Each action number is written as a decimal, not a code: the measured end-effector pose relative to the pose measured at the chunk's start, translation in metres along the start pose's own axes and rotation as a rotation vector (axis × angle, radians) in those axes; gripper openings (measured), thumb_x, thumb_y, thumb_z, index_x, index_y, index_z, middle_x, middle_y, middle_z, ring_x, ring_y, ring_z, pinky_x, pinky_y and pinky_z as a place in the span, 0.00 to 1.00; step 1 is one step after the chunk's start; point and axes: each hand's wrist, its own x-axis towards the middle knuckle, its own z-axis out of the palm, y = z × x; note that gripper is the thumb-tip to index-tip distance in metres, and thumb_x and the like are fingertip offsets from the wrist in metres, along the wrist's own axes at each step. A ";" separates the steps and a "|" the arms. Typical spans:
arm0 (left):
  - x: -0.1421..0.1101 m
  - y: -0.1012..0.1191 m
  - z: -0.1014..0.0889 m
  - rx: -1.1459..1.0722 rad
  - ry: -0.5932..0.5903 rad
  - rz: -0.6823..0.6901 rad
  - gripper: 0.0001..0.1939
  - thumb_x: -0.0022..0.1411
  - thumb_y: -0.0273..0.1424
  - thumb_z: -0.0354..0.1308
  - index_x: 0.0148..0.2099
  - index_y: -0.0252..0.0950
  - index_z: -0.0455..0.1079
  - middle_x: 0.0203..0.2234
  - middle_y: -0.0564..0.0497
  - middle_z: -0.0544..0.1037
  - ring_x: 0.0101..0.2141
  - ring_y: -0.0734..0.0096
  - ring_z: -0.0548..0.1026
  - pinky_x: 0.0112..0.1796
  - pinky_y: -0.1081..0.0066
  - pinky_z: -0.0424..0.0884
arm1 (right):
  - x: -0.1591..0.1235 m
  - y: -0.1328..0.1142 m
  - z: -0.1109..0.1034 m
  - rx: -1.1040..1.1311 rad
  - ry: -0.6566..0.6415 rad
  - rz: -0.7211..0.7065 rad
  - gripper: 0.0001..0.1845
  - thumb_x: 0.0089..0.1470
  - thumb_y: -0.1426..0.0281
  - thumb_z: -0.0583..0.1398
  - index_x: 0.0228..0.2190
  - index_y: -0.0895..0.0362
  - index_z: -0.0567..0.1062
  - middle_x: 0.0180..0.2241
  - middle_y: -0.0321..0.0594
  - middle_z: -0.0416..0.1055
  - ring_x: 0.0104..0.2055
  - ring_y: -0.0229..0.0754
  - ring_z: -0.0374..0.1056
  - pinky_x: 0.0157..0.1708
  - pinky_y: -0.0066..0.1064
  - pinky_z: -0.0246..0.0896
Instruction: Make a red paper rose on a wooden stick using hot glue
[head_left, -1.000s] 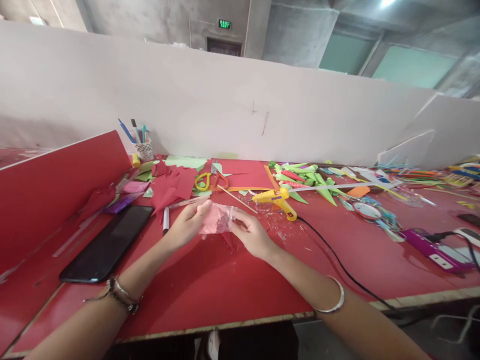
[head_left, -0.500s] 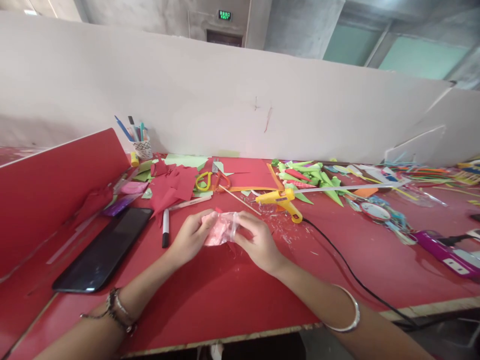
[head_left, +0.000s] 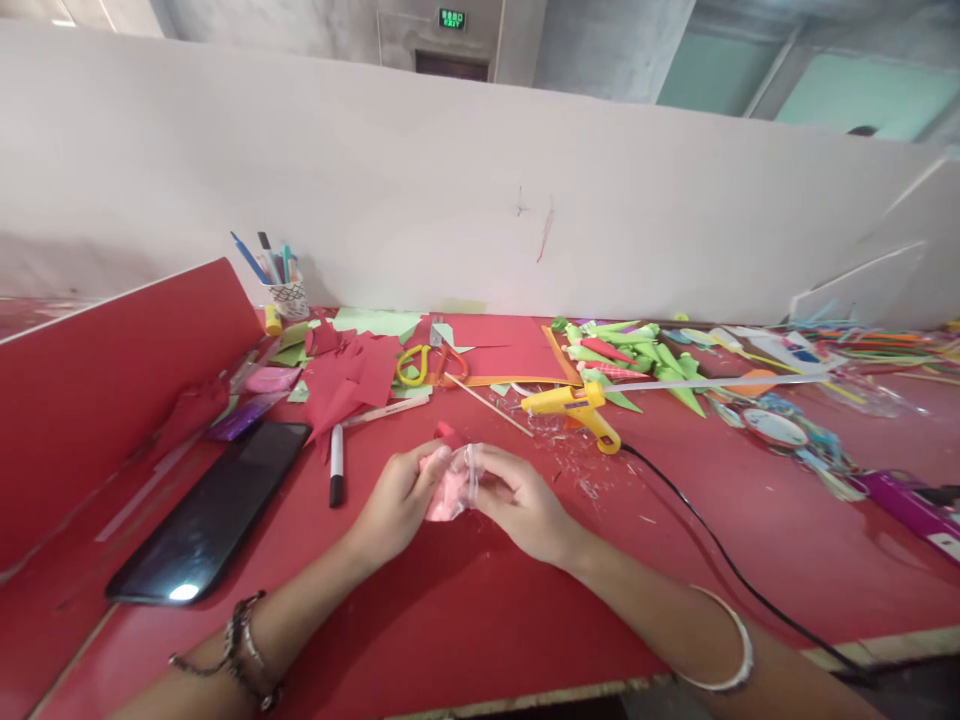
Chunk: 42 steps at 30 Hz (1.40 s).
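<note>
Between my hands, just above the red tabletop, is a small clear plastic bag [head_left: 452, 490] with pink stuff in it that I cannot make out. My left hand [head_left: 397, 495] pinches the bag's left side, thumb on top. On the other side my right hand [head_left: 529, 500] has its fingers and thumb closed on the bag's clear edge. A bit of red paper [head_left: 448, 433] shows just behind the bag. Left of my left hand lies a white marker with a black cap [head_left: 337, 468]. Beyond my right hand rests a yellow glue gun [head_left: 574, 402] with a long glue stick in it.
A black phone [head_left: 214, 515] lies at the left. Red paper pieces [head_left: 360, 375], scissors with yellow and orange handles [head_left: 412, 366] and a pen cup [head_left: 289, 298] are farther back. Green and red paper cones [head_left: 630, 350] lie behind the glue gun. Its black cord [head_left: 705, 530] runs rightward to the table edge.
My hands and the bag have come slightly nearer to me. The bag looks more bunched and tilted between my fingers, and the red paper behind it shows more.
</note>
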 end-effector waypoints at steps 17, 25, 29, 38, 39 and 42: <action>-0.001 -0.002 -0.008 0.121 -0.099 0.074 0.18 0.64 0.36 0.37 0.26 0.34 0.60 0.17 0.56 0.66 0.20 0.77 0.64 0.24 0.78 0.60 | -0.005 -0.012 0.002 -0.126 -0.175 0.140 0.07 0.53 0.71 0.52 0.32 0.57 0.70 0.27 0.35 0.65 0.27 0.33 0.62 0.24 0.23 0.60; 0.001 -0.003 -0.008 0.178 -0.115 0.094 0.18 0.64 0.35 0.37 0.25 0.34 0.60 0.16 0.56 0.65 0.19 0.79 0.64 0.24 0.78 0.59 | -0.003 -0.010 0.004 -0.043 -0.215 0.119 0.08 0.49 0.76 0.52 0.29 0.56 0.71 0.31 0.35 0.68 0.33 0.34 0.64 0.33 0.26 0.61; 0.004 -0.002 -0.011 0.157 -0.111 0.061 0.19 0.63 0.36 0.37 0.26 0.34 0.61 0.16 0.56 0.65 0.19 0.78 0.64 0.24 0.78 0.60 | 0.000 -0.010 0.000 -0.098 -0.177 0.115 0.07 0.46 0.78 0.53 0.28 0.56 0.69 0.29 0.35 0.66 0.31 0.34 0.63 0.31 0.25 0.60; 0.012 -0.011 -0.029 0.174 0.089 0.005 0.20 0.62 0.38 0.38 0.27 0.34 0.65 0.17 0.55 0.66 0.19 0.76 0.63 0.22 0.77 0.60 | 0.005 -0.011 -0.005 -0.067 -0.041 0.082 0.05 0.47 0.75 0.55 0.23 0.56 0.63 0.28 0.34 0.60 0.31 0.34 0.60 0.32 0.26 0.59; 0.013 -0.013 -0.032 0.173 0.146 -0.002 0.20 0.61 0.39 0.38 0.27 0.34 0.65 0.17 0.55 0.66 0.19 0.76 0.63 0.22 0.77 0.60 | 0.005 -0.009 -0.005 -0.047 0.012 0.068 0.05 0.47 0.75 0.56 0.23 0.56 0.63 0.28 0.34 0.60 0.31 0.34 0.60 0.32 0.26 0.60; 0.017 -0.015 -0.041 0.166 0.355 -0.026 0.19 0.60 0.39 0.39 0.26 0.34 0.63 0.18 0.54 0.67 0.21 0.74 0.63 0.23 0.76 0.60 | 0.005 -0.004 -0.007 0.013 0.172 0.053 0.07 0.48 0.73 0.57 0.21 0.56 0.63 0.28 0.35 0.60 0.31 0.34 0.60 0.31 0.25 0.60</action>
